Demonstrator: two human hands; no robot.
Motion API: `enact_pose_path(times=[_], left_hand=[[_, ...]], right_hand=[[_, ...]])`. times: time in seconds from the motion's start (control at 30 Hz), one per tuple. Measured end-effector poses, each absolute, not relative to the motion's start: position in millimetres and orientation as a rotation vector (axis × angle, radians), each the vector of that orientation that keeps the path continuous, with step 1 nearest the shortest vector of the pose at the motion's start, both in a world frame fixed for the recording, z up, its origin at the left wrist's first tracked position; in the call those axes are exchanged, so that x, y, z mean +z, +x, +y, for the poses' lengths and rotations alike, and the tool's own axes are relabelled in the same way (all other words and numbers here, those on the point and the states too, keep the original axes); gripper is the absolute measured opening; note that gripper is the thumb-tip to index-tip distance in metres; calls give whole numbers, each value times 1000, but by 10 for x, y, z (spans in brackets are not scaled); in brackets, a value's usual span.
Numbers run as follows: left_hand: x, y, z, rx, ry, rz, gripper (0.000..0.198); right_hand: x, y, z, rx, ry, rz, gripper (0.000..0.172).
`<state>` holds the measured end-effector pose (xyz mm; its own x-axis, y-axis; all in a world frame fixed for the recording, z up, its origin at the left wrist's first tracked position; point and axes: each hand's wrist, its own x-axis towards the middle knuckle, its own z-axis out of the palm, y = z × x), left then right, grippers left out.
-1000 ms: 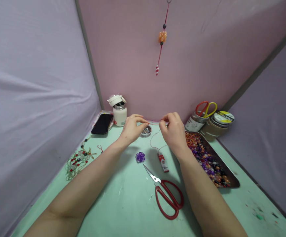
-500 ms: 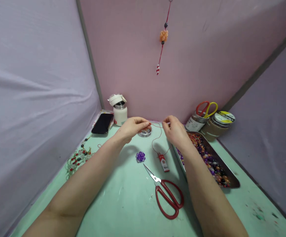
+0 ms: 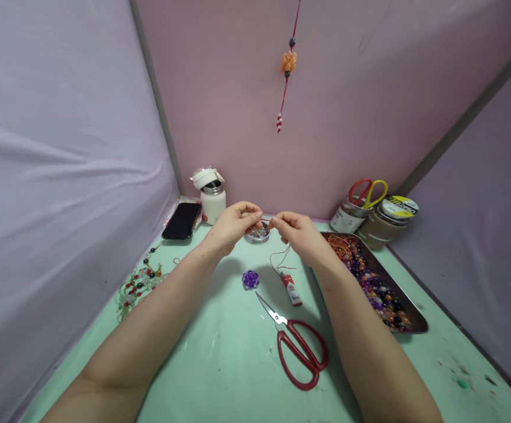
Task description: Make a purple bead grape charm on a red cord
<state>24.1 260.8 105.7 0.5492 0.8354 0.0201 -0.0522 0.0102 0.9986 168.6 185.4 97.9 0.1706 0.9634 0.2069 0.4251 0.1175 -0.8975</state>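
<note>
My left hand [image 3: 236, 225] is closed in a pinch on a thin red cord [image 3: 266, 220], above a small round clear dish [image 3: 259, 234]. Close on its right, my right hand [image 3: 295, 230] pinches the same cord, so a short stretch runs between the fingertips. A loose length of cord hangs below the right hand to a small red and white tube [image 3: 291, 288] lying on the table. Nearer to me lie a purple beaded ball [image 3: 251, 279] and red-handled scissors [image 3: 297, 346], their blades closed.
A tray [image 3: 418, 320] of beads and cords lies on the right, partly behind my forearm. Behind it stand a jar with scissors [image 3: 348, 218] and a brown jar [image 3: 379, 229]. At left are a white bottle [image 3: 214, 204], a phone [image 3: 182, 221] and strung beads [image 3: 138, 285]. A beaded pendant [image 3: 288, 62] hangs ahead.
My right hand has moved left, close to my left hand, and the cord between them is shorter. The loose cord has shifted near the tube.
</note>
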Motion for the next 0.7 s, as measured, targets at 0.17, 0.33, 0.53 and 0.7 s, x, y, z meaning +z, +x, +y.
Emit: enact_pose_path(times=[0.17,0.33,0.53,0.7], left_hand=[[1092,238,2630,926,1282,726,5],[1060,181,2778,1046,1244,748,4],[867,13,2971,1136,1276,893,7],[665,-225,2870,1100,1351,1084,16]], right_hand=[[1119,1834,1764,239,-1688,-1474,25],[1211,2140,1646,-158,-1953,-1430,25],[1229,2508,1514,-385,-2077,-1328,23],[1260,2484,1458,-360,-2029,-1399,24]])
